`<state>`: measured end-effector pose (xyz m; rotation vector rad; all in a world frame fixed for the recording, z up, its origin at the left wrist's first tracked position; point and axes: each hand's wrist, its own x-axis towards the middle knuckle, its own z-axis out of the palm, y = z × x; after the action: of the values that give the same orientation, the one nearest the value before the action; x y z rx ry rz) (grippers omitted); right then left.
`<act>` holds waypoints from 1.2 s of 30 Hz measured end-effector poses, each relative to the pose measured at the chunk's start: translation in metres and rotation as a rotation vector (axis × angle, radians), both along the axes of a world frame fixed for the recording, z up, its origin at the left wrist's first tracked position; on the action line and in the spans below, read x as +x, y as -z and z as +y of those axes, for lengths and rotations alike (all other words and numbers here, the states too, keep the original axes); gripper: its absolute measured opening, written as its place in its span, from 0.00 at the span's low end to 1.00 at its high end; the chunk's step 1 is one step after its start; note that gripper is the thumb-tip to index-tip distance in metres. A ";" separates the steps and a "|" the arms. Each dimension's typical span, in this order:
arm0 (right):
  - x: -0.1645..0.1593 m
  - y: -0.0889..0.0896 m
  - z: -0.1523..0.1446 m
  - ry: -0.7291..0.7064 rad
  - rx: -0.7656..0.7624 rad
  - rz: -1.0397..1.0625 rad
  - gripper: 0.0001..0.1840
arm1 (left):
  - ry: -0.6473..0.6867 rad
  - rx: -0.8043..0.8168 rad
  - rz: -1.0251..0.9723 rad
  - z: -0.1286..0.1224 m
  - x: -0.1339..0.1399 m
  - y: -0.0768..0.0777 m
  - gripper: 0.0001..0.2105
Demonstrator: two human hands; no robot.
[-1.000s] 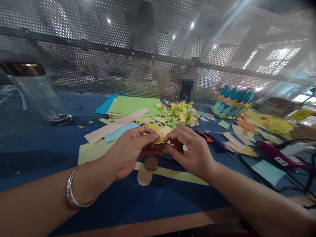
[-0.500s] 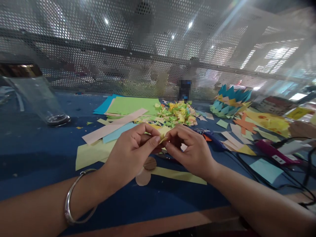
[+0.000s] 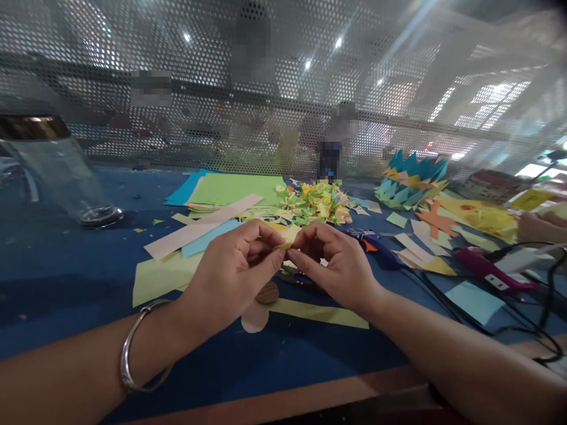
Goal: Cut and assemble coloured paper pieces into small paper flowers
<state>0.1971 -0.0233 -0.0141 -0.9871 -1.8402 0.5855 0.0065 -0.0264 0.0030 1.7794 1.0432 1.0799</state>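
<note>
A small piece of yellow paper is pinched between my two hands, over the middle of the blue table. My left hand, with a silver bangle at its wrist, closes thumb and fingers on the paper's left side. From the other side, the fingertips of my right hand press on it. Below the hands lie a brown wooden disc, a pale paper circle and a yellow paper strip. Scissors, partly hidden, rest behind the fingers. Just beyond is a heap of small folded paper pieces.
Green paper sheets lie at the back, and a glass jar stands at left. To the right are a blue glue gun, a purple power strip with black cables, and a layered paper crown. Another person's hand shows at far right.
The yellow paper has been pressed flatter between my fingertips, and my right hand has shifted slightly left, closer to my left hand. The view has moved a little.
</note>
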 end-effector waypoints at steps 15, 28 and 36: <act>0.002 0.003 0.001 0.014 0.069 -0.067 0.08 | -0.031 0.170 0.265 0.001 -0.003 -0.005 0.03; 0.002 0.002 0.002 0.054 0.113 -0.081 0.04 | 0.032 0.064 0.085 0.002 -0.005 -0.004 0.07; 0.001 0.000 0.001 0.050 0.094 -0.069 0.06 | 0.079 -0.143 -0.057 0.009 -0.003 -0.002 0.10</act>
<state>0.1986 -0.0222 -0.0142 -0.9984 -1.8803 0.4356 0.0038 -0.0178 0.0049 1.6528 0.9825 0.9768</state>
